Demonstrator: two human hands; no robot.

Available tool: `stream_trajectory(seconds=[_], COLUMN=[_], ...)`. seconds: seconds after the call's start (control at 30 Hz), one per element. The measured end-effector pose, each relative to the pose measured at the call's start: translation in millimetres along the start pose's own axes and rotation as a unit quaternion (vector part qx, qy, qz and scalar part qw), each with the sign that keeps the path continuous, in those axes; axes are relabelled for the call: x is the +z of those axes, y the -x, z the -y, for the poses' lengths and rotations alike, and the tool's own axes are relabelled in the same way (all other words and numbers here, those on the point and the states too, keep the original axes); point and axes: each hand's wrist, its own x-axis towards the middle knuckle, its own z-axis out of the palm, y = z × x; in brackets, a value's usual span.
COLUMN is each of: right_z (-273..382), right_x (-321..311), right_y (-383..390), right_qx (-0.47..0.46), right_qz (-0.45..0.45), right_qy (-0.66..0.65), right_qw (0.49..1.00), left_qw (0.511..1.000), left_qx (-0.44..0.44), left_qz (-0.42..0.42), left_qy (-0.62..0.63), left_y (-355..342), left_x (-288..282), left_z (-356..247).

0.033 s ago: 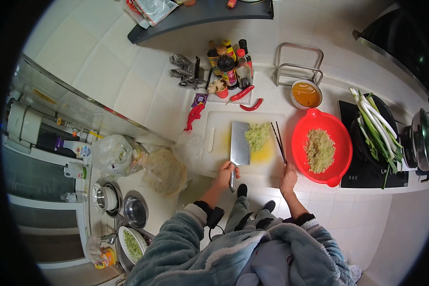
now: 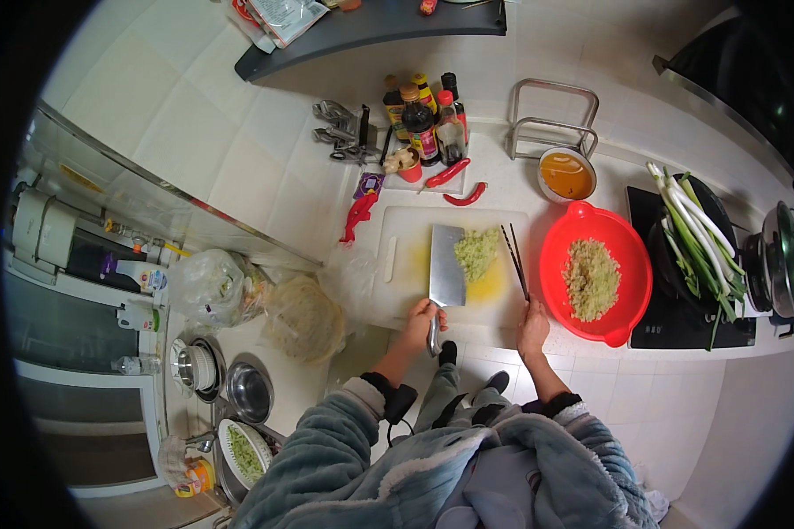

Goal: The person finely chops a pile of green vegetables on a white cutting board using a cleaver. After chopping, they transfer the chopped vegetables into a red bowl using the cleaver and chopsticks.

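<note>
My left hand is closed around the handle of a cleaver. Its broad blade lies over the white cutting board, along the left side of a small heap of chopped pale-green vegetable. Yellowish liquid stains the board around this heap. In my right hand, at the board's front right corner, is a pair of dark chopsticks pointing away from me. Right beside that hand stands a red basin holding a mound of chopped, pale yellow-green bits.
Behind the board lie red chilies near sauce bottles. A bowl of amber liquid sits behind the basin. Scallions rest over a pan on the black cooktop. Plastic bags and a metal bowl are at left.
The cleaver has shifted very slightly to the right, closer to the chopped heap. My right hand and the chopsticks look unmoved.
</note>
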Motion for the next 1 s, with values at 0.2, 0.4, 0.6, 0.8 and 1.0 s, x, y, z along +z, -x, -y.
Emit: stream_trajectory(seconds=[0.2,0.4,0.6,0.8,1.0], right_z=[-8,-2,12,24,27], right_x=[19,29,34,37,39], right_y=[-23,-15,-8,0,6], right_qx=[-0.006,-0.022,-0.009,0.003,-0.006], right_qz=[0.024,0.016,0.021,0.033,0.026], right_qy=[0.043,0.04,-0.002,-0.03,-0.05], right_qw=[0.999,0.999,1.0,0.999,0.998], left_qw=[0.998,0.996,0.994,0.993,0.996], left_qx=[-0.001,-0.005,-0.015,-0.029,-0.024], left_qz=[-0.068,-0.088,-0.111,-0.112,-0.085], left_qy=[-0.016,-0.006,-0.016,-0.016,0.034], left_y=[0,-6,-15,-19,-17], left_x=[34,51,66,80,89], left_z=[12,15,17,21,25])
